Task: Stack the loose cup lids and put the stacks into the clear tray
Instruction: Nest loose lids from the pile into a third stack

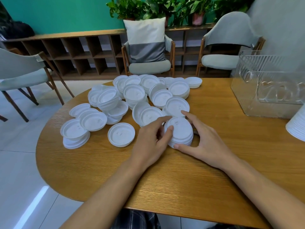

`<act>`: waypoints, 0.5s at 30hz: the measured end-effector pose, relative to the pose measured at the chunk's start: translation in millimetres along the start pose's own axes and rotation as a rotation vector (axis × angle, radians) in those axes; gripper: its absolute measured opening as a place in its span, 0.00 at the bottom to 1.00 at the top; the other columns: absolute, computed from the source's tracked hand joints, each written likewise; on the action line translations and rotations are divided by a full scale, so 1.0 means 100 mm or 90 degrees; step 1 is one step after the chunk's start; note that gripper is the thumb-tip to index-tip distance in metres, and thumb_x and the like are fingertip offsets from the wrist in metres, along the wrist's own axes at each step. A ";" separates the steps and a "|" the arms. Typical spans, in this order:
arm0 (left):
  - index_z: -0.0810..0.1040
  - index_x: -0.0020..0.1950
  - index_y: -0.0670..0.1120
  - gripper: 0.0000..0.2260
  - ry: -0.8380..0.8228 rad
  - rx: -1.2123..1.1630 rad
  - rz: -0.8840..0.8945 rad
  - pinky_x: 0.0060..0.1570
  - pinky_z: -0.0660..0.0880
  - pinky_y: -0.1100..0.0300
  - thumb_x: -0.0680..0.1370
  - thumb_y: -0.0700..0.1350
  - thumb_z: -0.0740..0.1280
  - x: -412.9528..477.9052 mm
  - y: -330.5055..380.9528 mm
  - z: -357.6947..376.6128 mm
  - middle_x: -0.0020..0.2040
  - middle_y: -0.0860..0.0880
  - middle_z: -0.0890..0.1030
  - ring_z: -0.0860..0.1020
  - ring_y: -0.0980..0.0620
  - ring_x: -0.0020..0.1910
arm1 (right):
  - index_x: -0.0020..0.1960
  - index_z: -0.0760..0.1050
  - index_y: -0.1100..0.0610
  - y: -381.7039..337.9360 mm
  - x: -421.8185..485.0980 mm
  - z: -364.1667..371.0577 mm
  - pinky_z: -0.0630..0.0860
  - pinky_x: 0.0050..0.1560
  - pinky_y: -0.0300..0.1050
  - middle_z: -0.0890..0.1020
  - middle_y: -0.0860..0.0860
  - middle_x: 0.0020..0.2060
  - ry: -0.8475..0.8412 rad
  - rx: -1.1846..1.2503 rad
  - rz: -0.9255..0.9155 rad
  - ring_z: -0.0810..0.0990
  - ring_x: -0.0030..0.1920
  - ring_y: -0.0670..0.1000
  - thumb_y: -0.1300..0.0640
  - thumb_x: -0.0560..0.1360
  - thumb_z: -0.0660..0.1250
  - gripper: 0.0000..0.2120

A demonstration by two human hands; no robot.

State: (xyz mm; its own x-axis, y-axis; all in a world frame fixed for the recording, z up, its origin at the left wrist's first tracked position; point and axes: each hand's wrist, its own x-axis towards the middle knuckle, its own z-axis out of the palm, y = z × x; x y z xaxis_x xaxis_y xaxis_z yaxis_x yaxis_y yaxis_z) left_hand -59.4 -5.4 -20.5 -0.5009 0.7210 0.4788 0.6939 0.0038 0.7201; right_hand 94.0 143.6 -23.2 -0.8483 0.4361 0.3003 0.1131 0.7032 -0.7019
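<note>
A small stack of white cup lids (181, 132) stands on the wooden table (165, 179) between my two hands. My left hand (151, 142) holds its left side, thumb on the rim and index finger reaching over the back. My right hand (203, 142) curls round its right side, thumb at the front edge and index finger pointing toward another lid (177, 106). Several loose lids and short stacks (132, 96) lie spread across the table's far left half. The clear tray (267, 86) stands at the far right and looks empty.
A stack of white cups or lids (297, 128) pokes in at the right edge. Chairs (148, 63) stand beyond the table, one with a cushion, another at the left (21, 75). The table's near half is bare wood.
</note>
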 end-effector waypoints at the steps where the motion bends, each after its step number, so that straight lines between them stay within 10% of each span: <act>1: 0.82 0.66 0.51 0.12 -0.011 0.020 0.006 0.41 0.71 0.68 0.83 0.50 0.69 0.00 0.00 0.01 0.34 0.58 0.76 0.78 0.56 0.37 | 0.80 0.62 0.39 0.00 0.00 0.00 0.71 0.70 0.38 0.72 0.35 0.71 0.000 -0.007 -0.005 0.71 0.71 0.36 0.41 0.70 0.81 0.44; 15: 0.80 0.70 0.51 0.27 -0.040 0.048 0.053 0.57 0.73 0.70 0.72 0.55 0.80 -0.06 0.04 -0.05 0.59 0.59 0.82 0.79 0.60 0.59 | 0.78 0.67 0.43 0.00 -0.02 -0.01 0.68 0.65 0.29 0.75 0.35 0.66 -0.026 -0.019 -0.022 0.73 0.67 0.37 0.37 0.70 0.77 0.40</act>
State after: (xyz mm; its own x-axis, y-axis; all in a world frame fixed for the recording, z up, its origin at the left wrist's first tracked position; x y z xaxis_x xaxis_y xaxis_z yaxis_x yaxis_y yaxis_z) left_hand -56.3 -12.8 -17.9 -0.4090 0.7626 0.5012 0.7691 -0.0075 0.6390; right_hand 96.4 142.8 -23.0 -0.8724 0.3881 0.2971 0.0980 0.7344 -0.6716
